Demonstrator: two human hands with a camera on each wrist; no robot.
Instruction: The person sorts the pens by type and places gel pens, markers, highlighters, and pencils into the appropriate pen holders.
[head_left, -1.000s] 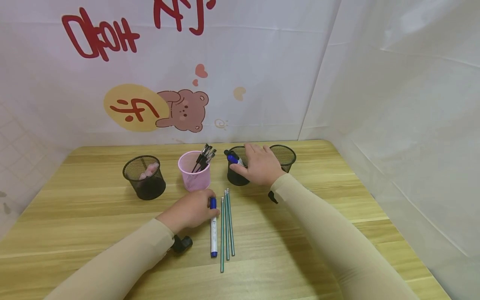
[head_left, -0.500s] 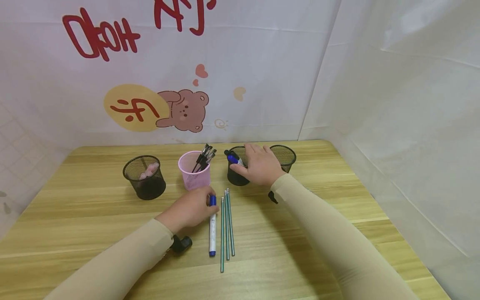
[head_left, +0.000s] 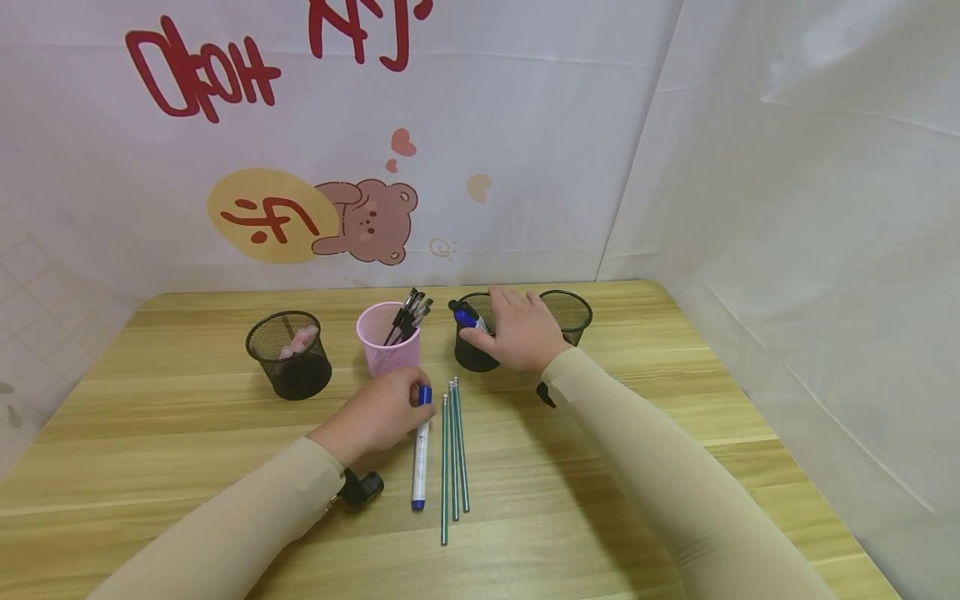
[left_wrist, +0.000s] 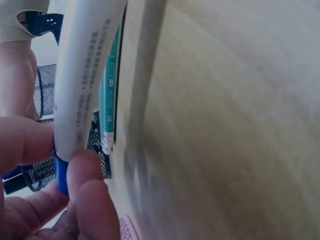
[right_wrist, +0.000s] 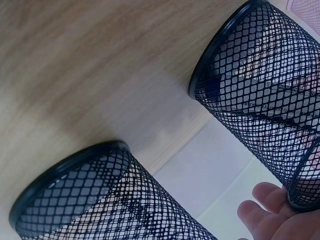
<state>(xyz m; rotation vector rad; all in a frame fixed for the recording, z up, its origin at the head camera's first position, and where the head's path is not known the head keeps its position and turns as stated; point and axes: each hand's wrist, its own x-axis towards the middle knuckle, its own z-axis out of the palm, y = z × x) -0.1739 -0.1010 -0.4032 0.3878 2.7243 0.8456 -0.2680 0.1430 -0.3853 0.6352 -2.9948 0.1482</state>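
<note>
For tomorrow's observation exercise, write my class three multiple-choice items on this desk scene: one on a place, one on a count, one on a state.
1. Where do the green pencils lie?
A. In the pink cup
B. Flat on the table, just right of the marker
C. In the far left mesh cup

2. How many black mesh cups stand on the table?
A. One
B. Three
C. Five

3. What is the left hand doing?
A. Pinching the blue-capped end of the white marker
B. Lying flat and holding nothing
C. Gripping the pink cup

Answers:
1 B: the head view shows them side by side on the wood beside the marker.
2 B: one stands left of the pink cup, two to its right.
3 A: the left wrist view shows thumb and fingers closed on the marker at its cap.
</note>
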